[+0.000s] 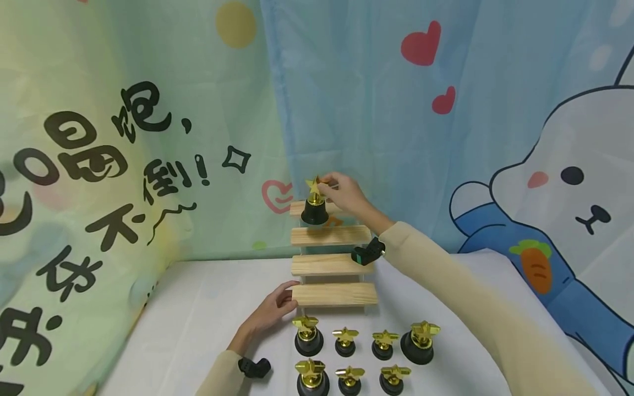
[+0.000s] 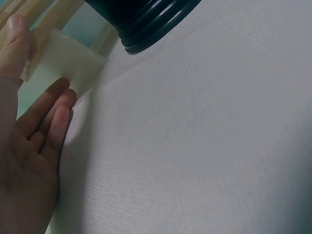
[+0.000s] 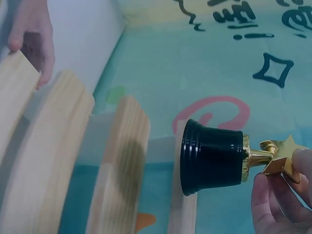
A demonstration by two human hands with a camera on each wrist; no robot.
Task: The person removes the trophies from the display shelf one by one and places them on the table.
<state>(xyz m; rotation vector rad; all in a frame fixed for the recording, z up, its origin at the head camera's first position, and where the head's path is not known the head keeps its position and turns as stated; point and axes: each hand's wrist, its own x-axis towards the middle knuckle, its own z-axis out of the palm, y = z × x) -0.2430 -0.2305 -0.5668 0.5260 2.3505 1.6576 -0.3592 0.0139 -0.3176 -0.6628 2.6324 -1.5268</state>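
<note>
My right hand (image 1: 344, 192) pinches the gold star of a small star trophy (image 1: 314, 212) with a black cup-shaped base. In the head view the trophy overlaps the top plank (image 1: 298, 208) of a wooden stepped stand (image 1: 331, 236); in the right wrist view its base (image 3: 212, 158) appears beside that plank, contact unclear. My left hand (image 1: 272, 306) is at the left end of the lowest plank (image 1: 334, 295). Its thumb touches the plank's end, while the other fingers (image 2: 46, 105) extend fairly straight near the stand's translucent side support (image 2: 73, 61).
Several more star trophies stand in two rows before the stand, including a large one (image 1: 418, 344) at the right and a small one (image 1: 345, 342). White cloth (image 1: 198, 308) covers the table. A printed curtain (image 1: 337, 99) hangs right behind the stand.
</note>
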